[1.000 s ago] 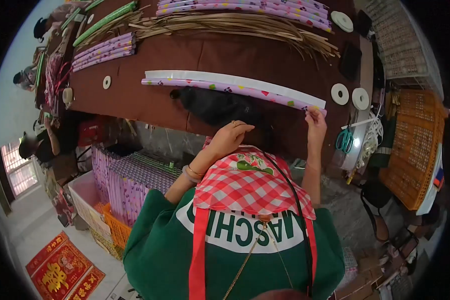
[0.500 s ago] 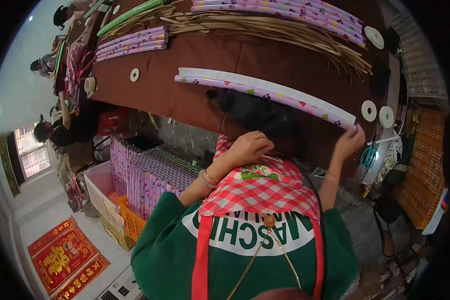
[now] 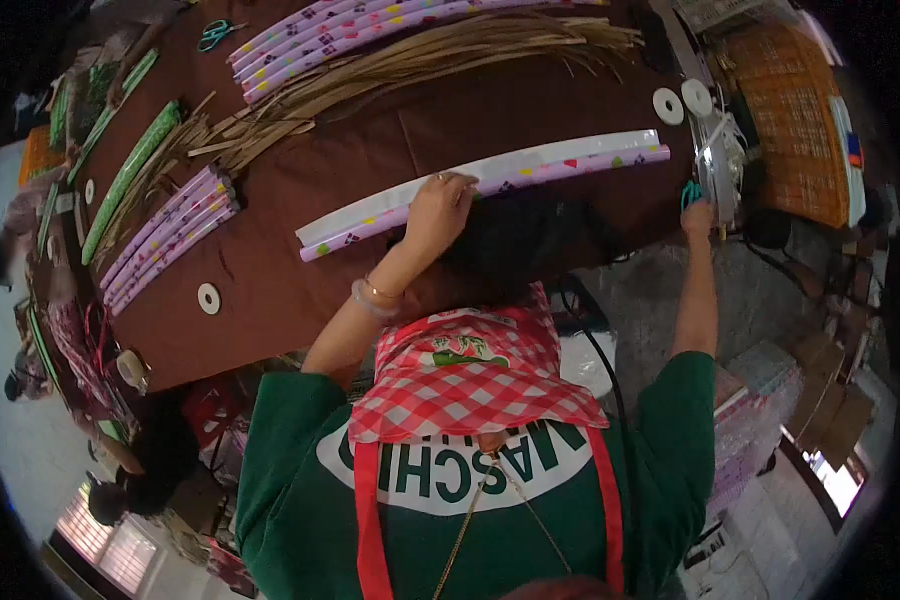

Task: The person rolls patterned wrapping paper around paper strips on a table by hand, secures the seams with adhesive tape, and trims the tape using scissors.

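Observation:
A long patterned purple roll [image 3: 570, 165] with a white strip [image 3: 370, 200] along its far side lies across the brown cloth. My left hand [image 3: 440, 212] rests on the middle of it, fingers bent and pressed together; what they hold, if anything, is hidden. At the table's right edge my right hand [image 3: 698, 218] is closed on the teal scissors [image 3: 691, 194]. Just beyond the scissors are two white tape rolls [image 3: 668, 106]. A black cloth item [image 3: 515, 235] lies in front of the purple roll.
Long brown strips [image 3: 370, 85] and more purple rolls [image 3: 370, 30] lie at the back. Shorter purple rolls [image 3: 170, 240] and a green roll [image 3: 130, 180] are at the left. An orange basket [image 3: 785, 120] stands at the right. Other people are at the far left.
My left hand has moved from near the apron up onto the purple roll. My right hand has left the roll's right end and taken hold of the scissors. The view has turned.

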Demonstrator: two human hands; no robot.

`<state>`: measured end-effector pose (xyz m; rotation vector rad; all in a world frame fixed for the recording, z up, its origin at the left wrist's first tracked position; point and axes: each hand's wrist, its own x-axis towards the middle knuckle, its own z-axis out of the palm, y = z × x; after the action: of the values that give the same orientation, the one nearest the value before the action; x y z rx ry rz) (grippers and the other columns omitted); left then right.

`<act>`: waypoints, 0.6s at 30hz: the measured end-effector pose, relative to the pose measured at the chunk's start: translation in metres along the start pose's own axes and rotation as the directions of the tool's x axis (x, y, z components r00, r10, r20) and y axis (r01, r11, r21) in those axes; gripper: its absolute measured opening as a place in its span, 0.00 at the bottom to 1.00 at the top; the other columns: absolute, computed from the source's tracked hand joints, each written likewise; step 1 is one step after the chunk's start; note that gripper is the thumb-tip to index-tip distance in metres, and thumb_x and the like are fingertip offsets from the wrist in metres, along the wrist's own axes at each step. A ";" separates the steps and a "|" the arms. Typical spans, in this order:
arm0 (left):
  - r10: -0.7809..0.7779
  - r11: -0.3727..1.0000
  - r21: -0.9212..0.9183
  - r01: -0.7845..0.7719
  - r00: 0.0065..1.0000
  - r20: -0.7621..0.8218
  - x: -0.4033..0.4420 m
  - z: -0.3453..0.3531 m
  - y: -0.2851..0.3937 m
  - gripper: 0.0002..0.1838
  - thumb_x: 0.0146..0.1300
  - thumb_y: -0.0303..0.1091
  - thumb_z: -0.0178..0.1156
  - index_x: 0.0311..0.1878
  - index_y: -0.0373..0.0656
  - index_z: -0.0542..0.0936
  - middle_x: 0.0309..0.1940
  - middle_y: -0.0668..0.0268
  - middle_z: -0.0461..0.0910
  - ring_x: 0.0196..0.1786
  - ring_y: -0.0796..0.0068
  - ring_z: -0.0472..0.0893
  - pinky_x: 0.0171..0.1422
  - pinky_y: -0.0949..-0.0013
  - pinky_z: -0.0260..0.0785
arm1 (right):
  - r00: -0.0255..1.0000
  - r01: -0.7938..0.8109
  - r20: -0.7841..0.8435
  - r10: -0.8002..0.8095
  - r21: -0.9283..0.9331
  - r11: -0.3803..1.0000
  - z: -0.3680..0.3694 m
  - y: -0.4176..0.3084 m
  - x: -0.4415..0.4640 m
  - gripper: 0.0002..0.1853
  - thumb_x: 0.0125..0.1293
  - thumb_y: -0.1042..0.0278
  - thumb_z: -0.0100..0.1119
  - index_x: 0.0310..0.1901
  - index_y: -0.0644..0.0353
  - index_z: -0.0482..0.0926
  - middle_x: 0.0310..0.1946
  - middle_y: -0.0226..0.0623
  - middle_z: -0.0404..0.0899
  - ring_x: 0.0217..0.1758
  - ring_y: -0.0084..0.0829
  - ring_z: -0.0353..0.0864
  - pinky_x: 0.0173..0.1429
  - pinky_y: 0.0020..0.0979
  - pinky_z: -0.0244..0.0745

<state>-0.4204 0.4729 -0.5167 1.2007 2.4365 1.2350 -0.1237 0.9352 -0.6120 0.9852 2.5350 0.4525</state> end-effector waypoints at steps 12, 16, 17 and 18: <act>-0.146 0.970 0.212 0.117 0.982 0.123 0.058 0.067 -0.051 0.09 0.52 0.33 0.56 0.37 0.45 0.80 0.36 0.58 0.78 0.44 0.58 0.77 0.45 0.57 0.70 | 0.964 -0.249 0.246 -0.100 0.708 -0.661 -0.168 -0.174 -0.151 0.09 0.66 0.63 0.51 0.40 0.60 0.70 0.26 0.28 0.69 0.26 0.20 0.67 0.30 0.24 0.64; -0.137 0.985 0.129 0.114 0.972 0.190 0.063 0.073 -0.042 0.09 0.55 0.34 0.55 0.38 0.43 0.79 0.35 0.56 0.78 0.41 0.54 0.77 0.44 0.55 0.71 | 0.988 0.132 -0.102 -0.119 0.952 0.277 -0.202 -0.208 -0.145 0.24 0.58 0.47 0.60 0.40 0.63 0.70 0.26 0.36 0.74 0.26 0.32 0.74 0.33 0.33 0.69; -0.136 0.983 0.152 0.104 0.967 0.214 0.064 0.075 -0.042 0.10 0.56 0.34 0.53 0.39 0.44 0.79 0.36 0.56 0.78 0.43 0.54 0.77 0.46 0.55 0.71 | 0.986 0.152 -0.113 -0.118 0.904 0.400 -0.203 -0.213 -0.143 0.29 0.51 0.39 0.62 0.37 0.62 0.69 0.27 0.42 0.75 0.29 0.40 0.78 0.34 0.37 0.71; -0.143 0.981 0.159 0.110 0.966 0.217 0.063 0.076 -0.042 0.10 0.56 0.34 0.53 0.39 0.44 0.79 0.36 0.56 0.78 0.43 0.54 0.77 0.46 0.55 0.71 | 0.986 0.150 -0.110 -0.124 0.907 0.394 -0.207 -0.215 -0.140 0.29 0.51 0.39 0.62 0.37 0.62 0.69 0.27 0.42 0.75 0.29 0.40 0.78 0.34 0.37 0.71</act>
<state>-0.4520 0.5496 -0.5838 1.1306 2.4220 0.8470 -0.2463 0.6542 -0.4896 1.0263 2.7921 -1.1780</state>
